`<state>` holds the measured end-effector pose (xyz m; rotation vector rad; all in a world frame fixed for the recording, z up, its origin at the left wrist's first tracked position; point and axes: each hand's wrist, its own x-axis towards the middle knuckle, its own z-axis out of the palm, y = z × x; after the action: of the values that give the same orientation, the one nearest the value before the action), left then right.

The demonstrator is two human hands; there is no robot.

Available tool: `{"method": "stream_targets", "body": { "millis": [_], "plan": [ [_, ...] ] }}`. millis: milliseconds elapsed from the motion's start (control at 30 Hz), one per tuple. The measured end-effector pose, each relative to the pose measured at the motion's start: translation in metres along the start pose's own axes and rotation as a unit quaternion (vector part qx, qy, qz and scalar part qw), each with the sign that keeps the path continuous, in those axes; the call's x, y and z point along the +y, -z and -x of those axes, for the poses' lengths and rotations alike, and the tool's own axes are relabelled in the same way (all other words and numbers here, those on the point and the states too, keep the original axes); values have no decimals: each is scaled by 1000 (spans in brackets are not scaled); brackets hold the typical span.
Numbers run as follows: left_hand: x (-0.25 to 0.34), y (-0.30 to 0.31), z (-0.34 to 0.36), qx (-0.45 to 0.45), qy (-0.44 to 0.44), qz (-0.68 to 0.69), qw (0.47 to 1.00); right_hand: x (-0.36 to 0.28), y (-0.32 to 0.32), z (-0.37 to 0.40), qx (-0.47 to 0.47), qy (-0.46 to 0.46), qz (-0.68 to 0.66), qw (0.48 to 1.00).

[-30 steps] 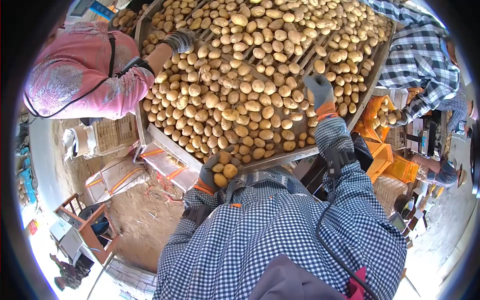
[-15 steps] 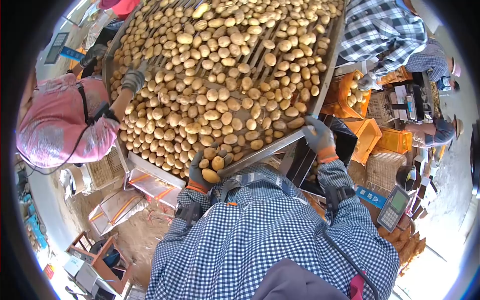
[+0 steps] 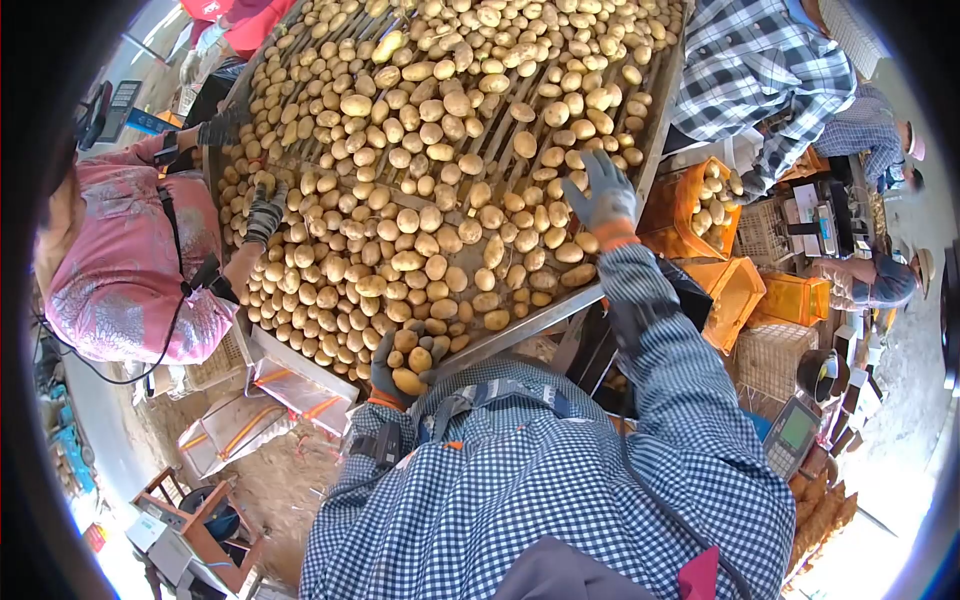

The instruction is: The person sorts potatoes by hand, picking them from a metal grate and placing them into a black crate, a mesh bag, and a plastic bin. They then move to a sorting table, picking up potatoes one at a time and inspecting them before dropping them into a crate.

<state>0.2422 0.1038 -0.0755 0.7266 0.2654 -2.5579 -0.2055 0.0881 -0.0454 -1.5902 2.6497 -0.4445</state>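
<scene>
Potatoes (image 3: 407,220) cover a slatted metal sorting table (image 3: 535,322) in front of me. At the table's near corner my left hand (image 3: 384,368), in a grey glove with an orange cuff, is curled round several potatoes (image 3: 408,381). My right hand (image 3: 605,198), gloved the same way, reaches over the table's right side. Its fingers are spread above the potatoes there, with nothing in its grasp.
On the left, a person in pink (image 3: 130,260) has gloved hands among the potatoes. Another in a checked shirt (image 3: 755,70) stands at the right edge. Orange crates (image 3: 728,300), one with potatoes, and a scale display (image 3: 795,430) stand to my right.
My right hand has moved from the table's metal edge, forward and a little left, over the potatoes, and its fingers have spread. My left hand stays at the corner with its potatoes.
</scene>
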Motion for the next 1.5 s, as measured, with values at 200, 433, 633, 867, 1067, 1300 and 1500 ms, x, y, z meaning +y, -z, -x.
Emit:
{"method": "stream_targets", "body": {
  "millis": [200, 433, 633, 867, 1067, 1300, 1500],
  "plan": [
    [-1, 15, 0, -20, -12, 22, 999, -64, -46, -5, -28, 4, 63, 998],
    [0, 22, 1, -31, -17, 54, 998, -59, -26, -12, -111, 150, -167, 968],
    [0, 21, 1, -9, -33, 58, 998, -16, -52, -152, -90, -64, 124, 986],
    [3, 31, -1, -6, -20, 71, 997, -32, -45, -163, -229, -59, 177, 956],
    [-1, 38, -3, 57, -47, 32, 997, 3, -57, -150, -284, -50, -91, 953],
    [6, 42, -1, 30, -2, 67, 997, -94, -35, -121, -295, -83, 150, 940],
    [7, 45, -8, 68, -46, -16, 996, -89, -2, -88, -291, 26, 53, 955]
  ]
}}
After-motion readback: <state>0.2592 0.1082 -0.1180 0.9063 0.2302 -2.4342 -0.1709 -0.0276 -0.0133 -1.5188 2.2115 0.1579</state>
